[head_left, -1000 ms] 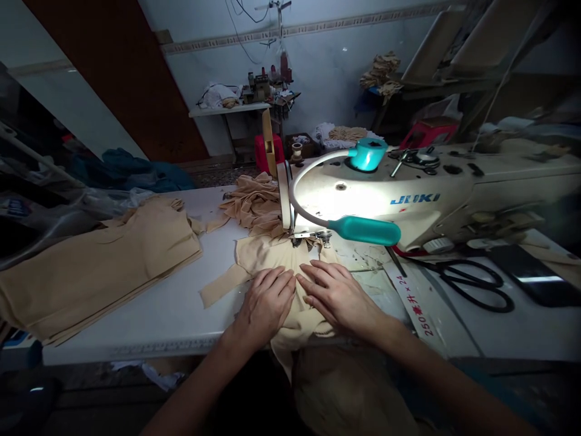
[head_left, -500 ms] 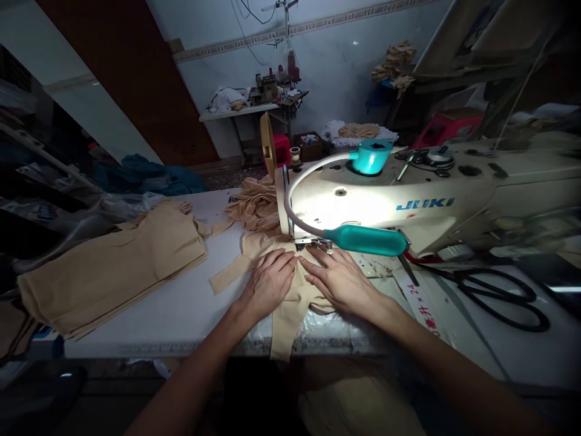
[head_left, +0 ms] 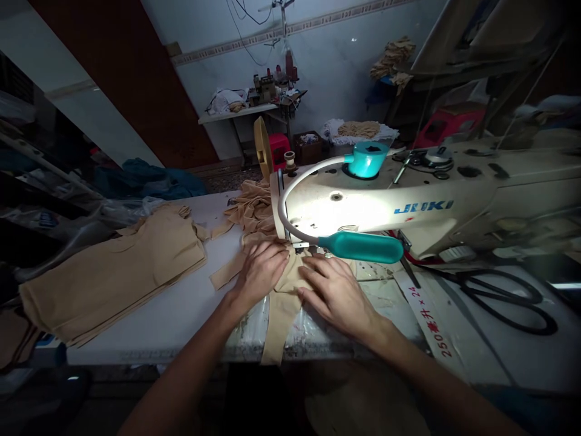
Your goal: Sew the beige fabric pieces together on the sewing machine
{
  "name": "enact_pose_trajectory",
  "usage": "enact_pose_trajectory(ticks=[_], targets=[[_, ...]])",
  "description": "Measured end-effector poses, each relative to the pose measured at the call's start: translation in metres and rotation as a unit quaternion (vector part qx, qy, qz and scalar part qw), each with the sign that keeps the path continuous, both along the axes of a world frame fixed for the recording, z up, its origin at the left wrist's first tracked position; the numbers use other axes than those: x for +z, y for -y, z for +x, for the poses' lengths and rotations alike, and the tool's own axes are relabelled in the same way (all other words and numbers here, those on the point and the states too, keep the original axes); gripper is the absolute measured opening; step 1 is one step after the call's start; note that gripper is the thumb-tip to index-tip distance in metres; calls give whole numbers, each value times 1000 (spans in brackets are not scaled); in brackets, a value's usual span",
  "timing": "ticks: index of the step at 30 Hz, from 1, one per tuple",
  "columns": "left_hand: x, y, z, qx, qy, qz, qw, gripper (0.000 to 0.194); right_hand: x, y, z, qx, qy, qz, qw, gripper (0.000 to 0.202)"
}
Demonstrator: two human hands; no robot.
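Note:
Under the needle end of a white sewing machine (head_left: 436, 227) lies beige cloth (head_left: 282, 309), with a strip of it trailing over the table's front edge. My left hand (head_left: 262, 270) rests flat on the cloth left of the presser foot (head_left: 299, 247), fingers stretched out. On the right side of the foot, my right hand (head_left: 336, 293) presses the cloth with spread fingers. A teal gooseneck lamp (head_left: 367, 247) lights the machine from just above my right hand. The needle is too small to make out.
A stack of beige cut pieces (head_left: 118, 266) lies on the left of the table. Bunched beige cloth (head_left: 254, 206) sits behind the machine head. Black scissors (head_left: 508, 300) and a strip with red print (head_left: 429, 324) are on the right. Another machine table (head_left: 240, 113) stands by the wall.
My hands have moved apart: the left shifted slightly left, the right somewhat lower. The cloth between them has shifted, and its trailing strip hangs a little further left.

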State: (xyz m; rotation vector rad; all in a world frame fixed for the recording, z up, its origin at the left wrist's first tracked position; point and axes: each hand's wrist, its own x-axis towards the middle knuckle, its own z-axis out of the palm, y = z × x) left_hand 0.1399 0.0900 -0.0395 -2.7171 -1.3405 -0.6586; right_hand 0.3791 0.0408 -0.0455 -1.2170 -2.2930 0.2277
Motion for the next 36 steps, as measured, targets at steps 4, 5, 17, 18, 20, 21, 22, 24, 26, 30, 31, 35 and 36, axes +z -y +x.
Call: enact_pose_trajectory(ticks=[4,5,17,18,20,21,22,24,26,30,31,35,36], targets=[[8,-27,-9,13,26,1,1000,28,-8,4,-9,47,-1,20,999,30],[7,-34,-10,5,29,-13,999,30,-10,4,-9,49,7,22,999,31],[14,41,-8,134,-159,60,976,34,-7,-48,59,-34,55,64,996,32],[18,43,-5,122,-153,64,979,32,-4,-48,53,-28,66,61,995,33],[23,38,0,76,-124,51,988,28,0,-45,36,-5,96,55,994,38],[22,34,2,50,-107,35,992,27,-1,-42,28,8,109,54,993,42],[20,30,3,27,-91,15,995,26,-3,-39,21,17,117,56,991,45],[10,25,4,9,-69,-16,997,35,-11,-33,14,26,124,64,990,47],[-3,24,1,18,-66,-33,997,51,-19,-27,15,29,129,75,988,45],[-17,30,-4,32,-87,-40,995,59,-23,-15,19,29,135,82,987,43],[-17,31,-5,32,-94,-38,994,59,-21,-13,19,26,135,78,987,43],[-13,31,-4,27,-118,-33,992,56,-17,-15,15,12,125,62,990,41],[-12,30,-3,26,-119,-33,992,55,-17,-16,15,9,122,60,991,41]])
